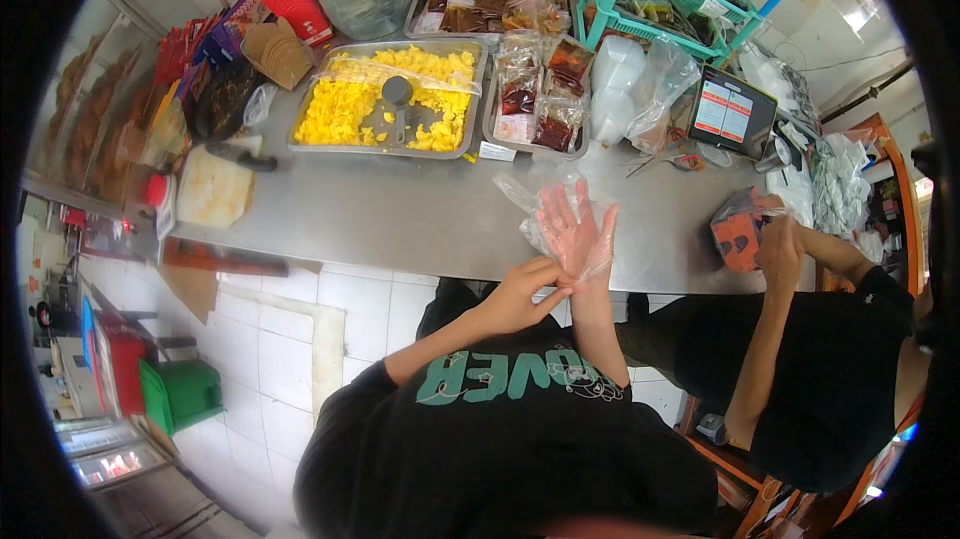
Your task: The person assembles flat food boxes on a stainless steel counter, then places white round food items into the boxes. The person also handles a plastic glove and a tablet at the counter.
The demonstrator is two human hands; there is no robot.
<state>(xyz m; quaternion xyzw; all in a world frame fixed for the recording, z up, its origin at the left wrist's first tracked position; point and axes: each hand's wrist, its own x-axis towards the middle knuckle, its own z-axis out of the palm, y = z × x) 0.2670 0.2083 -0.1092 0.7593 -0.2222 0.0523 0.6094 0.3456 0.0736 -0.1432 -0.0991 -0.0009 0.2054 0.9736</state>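
Note:
My right hand (pixel 574 233) is held palm up above the steel table, its fingers spread inside a clear disposable plastic glove (pixel 598 267). At the wrist, my left hand (pixel 525 297) pinches the glove's cuff between thumb and fingers. My left hand looks bare. Another piece of clear plastic film (pixel 517 194) lies beside the gloved fingers on the table. Beyond the hands is a metal tray (pixel 296 143) of yellow scrambled egg with a grey scoop (pixel 397 93) in it. To its right stands a tray (pixel 491 123) of packed sauce sachets.
On the right, a co-worker's hands (pixel 780 246) hold a patterned orange box (pixel 735 239). A tablet (pixel 733 110) and scissors (pixel 684 162) lie nearby. At left are a cutting board (pixel 214 190) and a knife (pixel 244 156). Turquoise racks (pixel 652 29) stand at the back.

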